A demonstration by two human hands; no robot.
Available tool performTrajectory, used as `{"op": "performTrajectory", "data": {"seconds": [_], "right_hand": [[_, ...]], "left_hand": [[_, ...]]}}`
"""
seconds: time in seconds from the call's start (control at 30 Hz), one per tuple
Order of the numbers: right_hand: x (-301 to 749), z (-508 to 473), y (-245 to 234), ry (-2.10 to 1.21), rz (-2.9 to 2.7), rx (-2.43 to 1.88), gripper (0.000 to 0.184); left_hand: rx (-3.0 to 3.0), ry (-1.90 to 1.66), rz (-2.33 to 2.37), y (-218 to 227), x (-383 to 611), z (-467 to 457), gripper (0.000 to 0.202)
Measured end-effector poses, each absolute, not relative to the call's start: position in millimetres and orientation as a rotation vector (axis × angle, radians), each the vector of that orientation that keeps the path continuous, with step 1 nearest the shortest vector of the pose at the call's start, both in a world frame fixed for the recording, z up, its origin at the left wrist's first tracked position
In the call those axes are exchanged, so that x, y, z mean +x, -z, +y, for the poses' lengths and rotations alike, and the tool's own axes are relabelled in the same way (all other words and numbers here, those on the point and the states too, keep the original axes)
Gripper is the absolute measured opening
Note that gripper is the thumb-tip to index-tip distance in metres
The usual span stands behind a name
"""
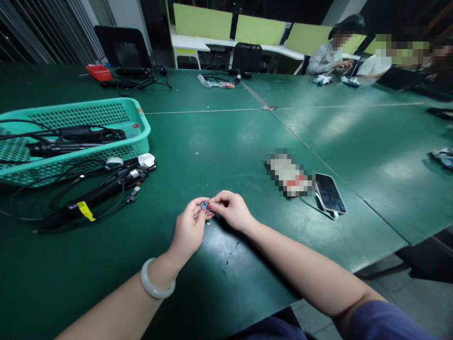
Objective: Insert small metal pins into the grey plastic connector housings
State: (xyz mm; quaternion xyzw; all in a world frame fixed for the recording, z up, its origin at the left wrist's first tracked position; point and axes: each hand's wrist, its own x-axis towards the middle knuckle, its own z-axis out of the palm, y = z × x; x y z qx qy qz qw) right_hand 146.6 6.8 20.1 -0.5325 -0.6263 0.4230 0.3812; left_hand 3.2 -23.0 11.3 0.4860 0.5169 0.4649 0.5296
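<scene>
My left hand and my right hand meet over the green table, fingertips pinched together on a small dark part between them. The part is tiny and I cannot make out what it is. A pale bangle circles my left wrist. Both hands hover just above the table near its front edge.
A teal basket with black cables stands at the left, a black tool with a yellow label beside it. A phone lies to the right. A red box and a black chair sit far back. Other people work at the far right corner.
</scene>
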Motion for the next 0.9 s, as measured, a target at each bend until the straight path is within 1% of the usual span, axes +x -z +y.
{"op": "performTrajectory", "data": {"seconds": [0.13,0.33,0.4,0.57,0.67,0.77,0.83,0.9], "right_hand": [[146.9,5.4,-19.6,-1.137,-1.590,-1.335,0.011],[153.3,8.9,-20.1,-0.986,-1.701,-1.293,0.012],[160.1,13.3,-19.2,-0.975,-1.733,-1.298,0.015],[175.9,20.2,-16.6,-0.774,-1.915,-1.503,0.015],[174.6,17.8,-16.7,-0.685,-2.060,-1.481,0.011],[166.3,14.6,-16.2,-0.542,-2.171,-1.435,0.015],[160.0,14.0,-14.6,-0.461,-2.235,-1.434,0.017],[155.3,14.8,-12.3,-0.419,-2.283,-1.459,0.016]], "left_hand": [[1.166,-1.110,1.208,-13.1,3.4,-23.4,0.023],[1.024,-1.112,1.163,-12.5,4.1,-19.7,0.027],[0.920,-1.121,1.148,-11.5,3.5,-16.9,0.028],[0.766,-1.235,1.164,-12.4,0.6,-12.8,0.027],[0.775,-1.265,1.200,-13.2,0.1,-13.1,0.026],[0.792,-1.294,1.226,-12.9,0.4,-13.2,0.025],[0.791,-1.297,1.231,-12.3,0.4,-12.7,0.026],[0.802,-1.277,1.234,-11.8,0.3,-12.1,0.030]]}}
